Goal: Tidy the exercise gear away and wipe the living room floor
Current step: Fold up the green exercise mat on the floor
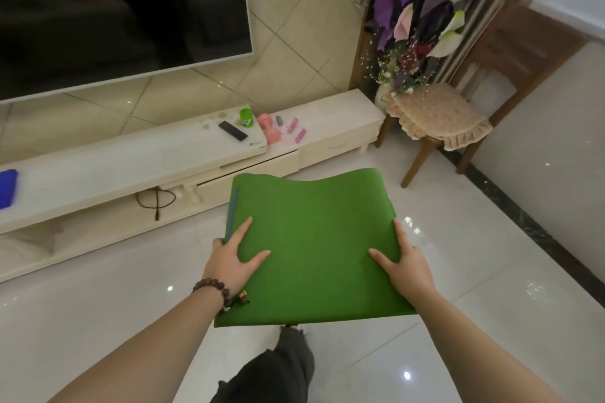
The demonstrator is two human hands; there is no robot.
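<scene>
Both hands, left (pixel 233 260) and right (pixel 404 267), clamp the mat (pixel 314 239) by its side edges at frame centre, its length running away toward the counter (pixel 131 170).

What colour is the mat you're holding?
Green mat, plain, with a grey underside at its left edge; head view.

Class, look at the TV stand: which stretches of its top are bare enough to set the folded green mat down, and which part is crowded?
Bare: the stand top between the blue cloth and the remote, and its right end beside the stool. Crowded: the middle, with remote, green cup, pink dumbbell and pink skipping rope.
</scene>
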